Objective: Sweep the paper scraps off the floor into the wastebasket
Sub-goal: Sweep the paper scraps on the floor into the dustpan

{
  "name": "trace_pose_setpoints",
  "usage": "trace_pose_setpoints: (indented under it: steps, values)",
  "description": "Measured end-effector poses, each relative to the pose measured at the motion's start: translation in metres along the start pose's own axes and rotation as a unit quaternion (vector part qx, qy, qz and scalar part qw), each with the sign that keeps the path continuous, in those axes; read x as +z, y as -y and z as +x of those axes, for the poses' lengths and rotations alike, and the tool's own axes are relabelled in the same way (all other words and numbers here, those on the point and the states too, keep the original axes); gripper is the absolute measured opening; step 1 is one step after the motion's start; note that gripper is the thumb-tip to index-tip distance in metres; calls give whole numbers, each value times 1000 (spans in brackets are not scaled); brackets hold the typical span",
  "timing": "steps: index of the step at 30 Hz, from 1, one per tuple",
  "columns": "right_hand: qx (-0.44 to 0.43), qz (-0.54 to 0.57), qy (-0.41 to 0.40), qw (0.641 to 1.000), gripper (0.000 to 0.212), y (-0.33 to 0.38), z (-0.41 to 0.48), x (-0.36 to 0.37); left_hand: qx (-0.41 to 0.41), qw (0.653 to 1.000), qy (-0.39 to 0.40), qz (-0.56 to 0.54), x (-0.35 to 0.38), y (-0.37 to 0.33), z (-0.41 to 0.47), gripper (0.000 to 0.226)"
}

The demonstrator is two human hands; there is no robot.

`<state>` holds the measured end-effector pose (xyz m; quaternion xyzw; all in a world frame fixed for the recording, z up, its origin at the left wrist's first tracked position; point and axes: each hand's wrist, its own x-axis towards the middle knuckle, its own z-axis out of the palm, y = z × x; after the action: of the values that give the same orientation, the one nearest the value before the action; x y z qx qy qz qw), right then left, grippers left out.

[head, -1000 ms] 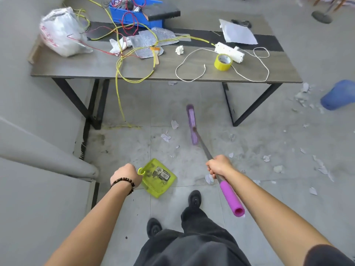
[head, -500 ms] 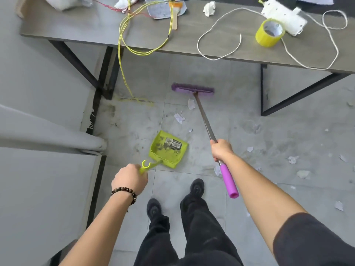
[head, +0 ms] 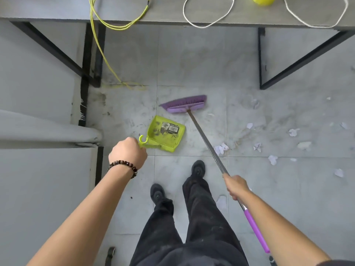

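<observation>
**Sweeping in hand; most scraps not yet gathered, wastebasket out of view**

Presently the person stands on the tiled floor (head: 192,60) facing the near edge of the desk (head: 172,15). The left hand (head: 128,153) is closed round the handle of a lime-green dustpan (head: 165,133), which rests flat on the floor just ahead of the feet. The right hand (head: 236,186) is closed round the metal shaft of a purple broom (head: 186,103), above its purple grip. The broom head sits on the floor just beyond the dustpan, bristles pointing away from it.

The dustpan carries dark grime and a printed label; whether any paper has gone into it cannot be told. The paper scraps (head: 221,148) lie mostly to the right of the broom shaft: one crumpled piece close beside the shaft, the others spread toward the right edge of view, and one pale piece near the right foot.

Judgement: this is the gathering step, early in the task. The next move calls for carrying the broom head out past the right-hand scraps and drawing them leftward to the dustpan's open edge, with the pan held firmly down so pieces do not slide beneath it. Light paper may scatter under a quick stroke.
</observation>
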<state>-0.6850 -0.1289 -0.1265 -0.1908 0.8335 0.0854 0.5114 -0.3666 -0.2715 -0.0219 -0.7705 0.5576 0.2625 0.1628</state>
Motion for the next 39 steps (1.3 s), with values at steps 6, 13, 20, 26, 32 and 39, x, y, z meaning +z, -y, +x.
trace_pose_setpoints:
  steps: [6, 13, 20, 26, 32, 39]
  values:
    - [-71, -95, -86, 989, 52, -12, -6, 11, 10, 1000, -10, 7, 3, 2, 4, 21]
    - [-124, -48, -67, 989, 36, 86, 13, 38, 22, 999, -27, 3, 17, 19, -5, 20]
    - [-38, -3, 58, 998, 30, 53, -39, 60, 9, 1000, -19, -17, 23, 26, -17, 23]
    - [-39, 133, 85, 987, 15, 12, -96, 36, 8, 1000, 4, -14, 15, 27, -27, 19]
    - [-53, 181, 56, 981, 20, 31, -109, 15, 36, 999, 29, 21, -4, 48, -32, 19]
    - [-80, 28, 48, 995, 22, 89, -75, 35, 50, 995, 31, 86, 18, 74, -55, 17]
